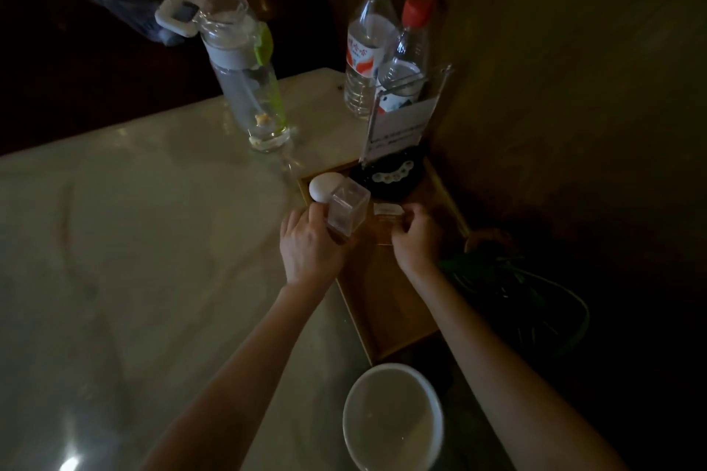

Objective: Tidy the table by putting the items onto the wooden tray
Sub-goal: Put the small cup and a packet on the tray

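Note:
A wooden tray [386, 302] lies at the table's right edge. My left hand [310, 245] grips a small clear plastic box [348, 212] standing at the tray's near-left part. A white egg [325, 185] rests just behind that box, touching my fingertips. My right hand [415, 237] is closed on a small clear lid-like piece [388, 210] over the tray's middle. A dark round dish [390, 176] and a clear sign holder [401, 122] stand at the tray's far end.
A white bowl [394, 417] sits near the front edge. A tall clear drinking bottle [248, 76] stands on the pale table [134, 241]. Two plastic bottles [367, 42] stand at the far corner. Green leaves [516, 287] lie right of the tray.

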Tool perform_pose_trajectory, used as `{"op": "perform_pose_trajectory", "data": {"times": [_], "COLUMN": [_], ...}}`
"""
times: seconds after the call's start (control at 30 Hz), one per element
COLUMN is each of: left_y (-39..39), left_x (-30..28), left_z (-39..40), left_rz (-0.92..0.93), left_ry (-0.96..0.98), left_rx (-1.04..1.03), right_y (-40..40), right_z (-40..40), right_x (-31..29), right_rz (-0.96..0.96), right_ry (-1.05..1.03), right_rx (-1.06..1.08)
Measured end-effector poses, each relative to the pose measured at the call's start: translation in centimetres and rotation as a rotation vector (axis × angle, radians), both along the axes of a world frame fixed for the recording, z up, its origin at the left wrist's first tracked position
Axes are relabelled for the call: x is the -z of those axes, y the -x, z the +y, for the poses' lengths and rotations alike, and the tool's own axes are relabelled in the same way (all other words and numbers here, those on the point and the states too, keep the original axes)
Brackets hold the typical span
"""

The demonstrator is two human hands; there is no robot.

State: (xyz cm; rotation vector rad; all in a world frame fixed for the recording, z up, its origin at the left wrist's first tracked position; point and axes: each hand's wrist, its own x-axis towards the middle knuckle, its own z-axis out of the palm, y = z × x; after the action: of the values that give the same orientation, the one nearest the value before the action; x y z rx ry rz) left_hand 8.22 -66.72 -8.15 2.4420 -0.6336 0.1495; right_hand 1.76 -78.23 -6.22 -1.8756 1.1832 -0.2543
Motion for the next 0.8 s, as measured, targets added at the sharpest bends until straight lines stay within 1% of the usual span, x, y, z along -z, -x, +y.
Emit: {"op": "perform_pose_trajectory", "data": {"times": [0.2, 0.27, 0.47, 0.63, 0.7, 0.8], "left_y": [0.1, 0.1, 0.1, 0.1, 0.5, 1.5], "left_x": [0.7, 0.8, 1.5, 1.5, 1.3, 1.5], "left_z": [-0.2, -0.1, 0.0, 0.3, 0.9, 3.0], "left_rz": [0.036, 0.021, 0.055, 0.03, 0.05, 0.076], "left_ry": [-0.025, -0.029, -0.071, -0.092, -0.089, -0.058], "left_rx": [-0.001, 0.006, 0.015, 0.041, 0.042, 0.03], "right_y": [0.0, 0.1, 0.3, 0.8, 1.3, 2.5], "right_z": [-0.1, -0.2, 0.0, 0.5, 1.2, 3.1], "right_x": [0.7, 0.8, 1.3, 1.1, 0.7, 0.4], "right_rz": [0.052, 0.058, -0.001, -0.078, -0.108, -0.151], "right_ry": [0.101, 0.138, 0.177, 0.186, 0.242, 0.323], "right_rx": [-0.028, -0.044, -0.033, 0.002, -0.024, -0.149]}}
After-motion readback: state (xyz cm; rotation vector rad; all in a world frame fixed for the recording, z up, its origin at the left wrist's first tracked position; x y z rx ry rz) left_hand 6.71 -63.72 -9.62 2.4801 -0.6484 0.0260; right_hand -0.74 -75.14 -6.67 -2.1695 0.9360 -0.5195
